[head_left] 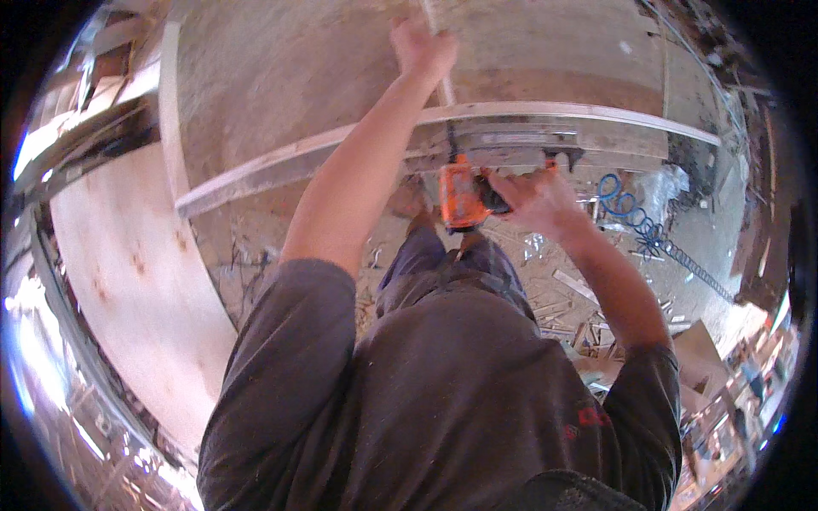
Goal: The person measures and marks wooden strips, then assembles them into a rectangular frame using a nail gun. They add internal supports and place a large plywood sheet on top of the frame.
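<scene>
your dark shirt (460, 383) is filling the foreground; your right hand (543, 201) is gripping an orange tool (460, 196), your left hand (425, 53) a pale strip (446, 90) near a long rail (562, 110)

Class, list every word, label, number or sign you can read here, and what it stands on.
None can be read.
Dark shirt: red marking, too blurred.
Orange tool: no lettering distinguishable.
Clutter at lower right: too small and blurred to tell.
</scene>
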A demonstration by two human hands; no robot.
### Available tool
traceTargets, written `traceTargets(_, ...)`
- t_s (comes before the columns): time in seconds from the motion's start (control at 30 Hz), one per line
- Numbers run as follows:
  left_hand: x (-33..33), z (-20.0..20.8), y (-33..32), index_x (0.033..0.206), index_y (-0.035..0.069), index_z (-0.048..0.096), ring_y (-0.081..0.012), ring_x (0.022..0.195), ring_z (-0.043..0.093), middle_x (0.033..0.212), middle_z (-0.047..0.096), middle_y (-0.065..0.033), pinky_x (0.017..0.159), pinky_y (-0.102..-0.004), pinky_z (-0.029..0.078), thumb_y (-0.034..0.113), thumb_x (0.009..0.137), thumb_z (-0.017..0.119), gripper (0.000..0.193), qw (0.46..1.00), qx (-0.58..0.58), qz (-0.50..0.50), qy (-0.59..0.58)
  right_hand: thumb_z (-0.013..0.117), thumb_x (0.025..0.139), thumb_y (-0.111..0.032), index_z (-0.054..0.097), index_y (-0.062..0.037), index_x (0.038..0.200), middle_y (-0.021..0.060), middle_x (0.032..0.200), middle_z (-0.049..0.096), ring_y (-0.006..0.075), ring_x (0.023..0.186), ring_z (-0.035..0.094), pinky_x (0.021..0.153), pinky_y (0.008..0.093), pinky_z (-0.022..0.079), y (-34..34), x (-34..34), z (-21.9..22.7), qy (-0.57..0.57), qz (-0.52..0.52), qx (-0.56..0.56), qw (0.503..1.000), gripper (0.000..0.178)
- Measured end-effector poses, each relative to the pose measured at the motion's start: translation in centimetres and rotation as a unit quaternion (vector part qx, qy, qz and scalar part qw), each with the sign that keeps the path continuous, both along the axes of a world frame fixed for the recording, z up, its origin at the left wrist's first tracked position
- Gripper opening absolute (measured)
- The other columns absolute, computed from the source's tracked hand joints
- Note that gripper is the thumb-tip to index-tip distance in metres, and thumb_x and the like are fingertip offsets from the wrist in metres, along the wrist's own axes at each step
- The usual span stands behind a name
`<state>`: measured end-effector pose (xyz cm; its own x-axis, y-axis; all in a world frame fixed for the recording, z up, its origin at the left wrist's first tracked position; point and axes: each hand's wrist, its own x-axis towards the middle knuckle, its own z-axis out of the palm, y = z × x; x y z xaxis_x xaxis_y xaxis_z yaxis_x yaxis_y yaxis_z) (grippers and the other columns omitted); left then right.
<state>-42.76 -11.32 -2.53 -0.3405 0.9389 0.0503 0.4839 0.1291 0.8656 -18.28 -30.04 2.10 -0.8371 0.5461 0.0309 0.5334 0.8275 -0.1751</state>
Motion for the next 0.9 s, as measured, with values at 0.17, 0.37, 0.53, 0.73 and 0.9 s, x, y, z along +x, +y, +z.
traceTargets(0.17,-0.9,0.2,-0.6,0.124,0.0,0.067,-0.0422,0.12,0.055,0.117,0.061,-0.0267,0.104,-0.0489,0.045,0.007,0.078,0.066,0.046,0.995,0.023,0.015,0.095,0.076,0.078,-0.055,0.053,-0.0191,0.149,0.004,0.082,0.072,0.0272,0.074,0.074,0.071,0.0569,0.056,0.0,-0.3,1.3,-0.065,-0.029,-0.076,0.995,0.083)
traceTargets(0.37,-0.4,0.8,-0.1,0.126,-0.002,0.066,-0.0438,0.118,0.053,0.118,0.056,-0.028,0.105,-0.0504,0.043,0.008,0.078,0.069,0.049,0.998,0.025,-0.046,0.034,0.08,0.074,-0.061,0.043,-0.0258,0.157,0.007,0.08,0.072,0.0322,0.074,0.074,0.064,0.0498,0.057,-1.1,2.8,6.5,-0.079,-0.102,-0.165,0.978,0.097)
traceTargets(0.53,-0.6,-0.7,-0.6,0.12,-0.007,0.065,-0.0394,0.117,0.054,0.117,0.06,-0.0265,0.106,-0.0479,0.042,0.009,0.076,0.075,0.048,0.997,-0.07,0.015,-0.027,0.082,0.078,-0.055,0.045,-0.0297,0.156,0.009,0.083,0.074,0.0303,0.069,0.073,0.057,0.0433,0.056,-3.6,6.4,8.5,-0.094,-0.228,-0.132,0.96,0.09)
traceTargets(0.73,-3.9,5.0,-7.4,0.132,-0.001,0.064,-0.0385,0.124,0.053,0.13,0.058,-0.0231,0.109,-0.0516,0.04,0.043,0.075,0.089,0.076,0.997,0.069,0.007,0.036,0.095,0.069,-0.031,0.058,-0.0092,0.147,0.0177,0.089,0.076,0.038,0.075,0.074,0.066,0.0466,0.058,-6.8,12.9,6.5,0.027,-0.368,-0.103,0.924,0.089)
traceTargets(0.9,-12.1,7.7,-17.5,0.138,0.009,0.066,-0.0352,0.132,0.052,0.135,0.059,-0.0123,0.12,-0.0543,0.025,0.046,0.07,0.092,0.082,0.968,0.053,-0.047,0.24,0.092,0.072,-0.024,0.057,-0.0055,0.147,0.0208,0.101,0.076,0.0378,0.08,0.074,0.069,0.0462,0.058,-6.2,15.7,6.1,0.05,-0.409,-0.14,0.9,0.085)
